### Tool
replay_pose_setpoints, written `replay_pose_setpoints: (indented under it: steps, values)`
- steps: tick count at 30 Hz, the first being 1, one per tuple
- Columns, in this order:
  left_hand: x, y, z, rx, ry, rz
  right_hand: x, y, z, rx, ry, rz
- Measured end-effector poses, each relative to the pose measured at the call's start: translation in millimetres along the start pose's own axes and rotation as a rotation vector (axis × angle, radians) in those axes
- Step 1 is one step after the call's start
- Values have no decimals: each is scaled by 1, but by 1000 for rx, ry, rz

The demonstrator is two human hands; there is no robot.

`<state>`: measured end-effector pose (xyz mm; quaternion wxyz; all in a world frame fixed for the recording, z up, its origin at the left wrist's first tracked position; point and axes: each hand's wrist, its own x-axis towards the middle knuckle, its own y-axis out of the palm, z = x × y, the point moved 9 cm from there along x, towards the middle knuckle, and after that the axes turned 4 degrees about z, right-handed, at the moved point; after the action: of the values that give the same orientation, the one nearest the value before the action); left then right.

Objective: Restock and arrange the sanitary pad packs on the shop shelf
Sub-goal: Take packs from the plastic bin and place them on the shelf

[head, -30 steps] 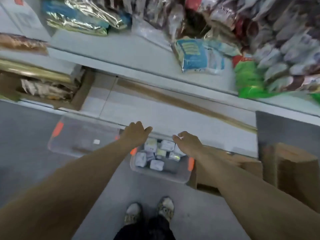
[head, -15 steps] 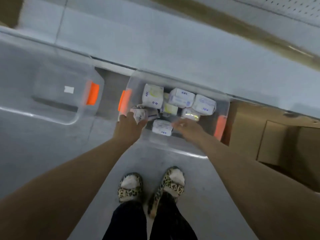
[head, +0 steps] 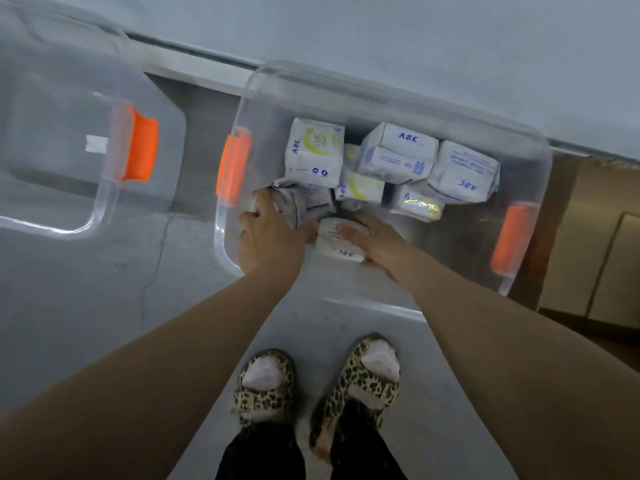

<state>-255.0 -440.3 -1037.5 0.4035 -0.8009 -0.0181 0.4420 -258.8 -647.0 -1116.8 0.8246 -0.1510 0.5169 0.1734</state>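
1. Looking straight down in the head view, a clear plastic bin (head: 398, 95) sits on the grey floor (head: 104, 306) in the upper centre of the frame. It has one orange latch (head: 233, 166) on its left end and a second orange clip (head: 512, 237) on its right end.
2. White pad packs (head: 398, 152) lie loosely piled inside the bin, several printed "ABC" in blue. The yellow-crescent pack (head: 313, 152) lies at the upper left of the pile, and a wider pack (head: 464, 171) lies at its right.
3. At the bin's near-left corner, the left hand (head: 273, 237) reaches in. Its fingers (head: 258, 206) are curled round a crumpled pack (head: 301, 206) at the lower left of the pile, gripping it.
4. Just to the right of it, the right hand (head: 377, 244) holds a small pack (head: 337, 249) at the near edge of the pile. The thumb lies across the top and the fingertips curl under its right end. The two held packs lie just beside each other.
5. In the upper left of the frame lies a second clear container (head: 52, 98), which carries an orange catch (head: 140, 147) and a white label (head: 96, 144). A strip of floor separates it from the bin.
6. At the right edge, a brown cardboard box (head: 595, 237) stands just beside the bin's right end.
7. At the bottom centre, leopard-print slippers (head: 266, 386) over white socks stand on the floor below black trouser legs (head: 263, 455).
8. Across the top of the frame, beyond the bin, runs a pale grey surface (head: 450, 36).
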Motion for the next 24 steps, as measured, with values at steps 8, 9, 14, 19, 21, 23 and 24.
replay_pose_setpoints:
  steps: [8, 9, 14, 19, 21, 23, 24]
  values:
    - [13, -5, 0, 33, -67, -43, 8, -11, -22, -19, 26, -108]
    - [14, -5, -1, 63, -67, -52, 6, -13, -22, -12, 14, -112]
    - [14, -6, 0, 126, -65, -80, -6, -14, -20, 45, 23, -42]
    - [-1, -17, -5, 12, -57, -61, -38, -24, -18, 156, 64, -6]
    - [-17, -28, -10, -60, -50, -45, -58, -30, -17, 206, 73, -23]
    - [-31, -38, -14, -121, -41, -20, -78, -33, -14, 333, 57, -30]
    - [-40, -45, -17, -154, -30, -4, -90, -35, -9, 408, 37, -29]
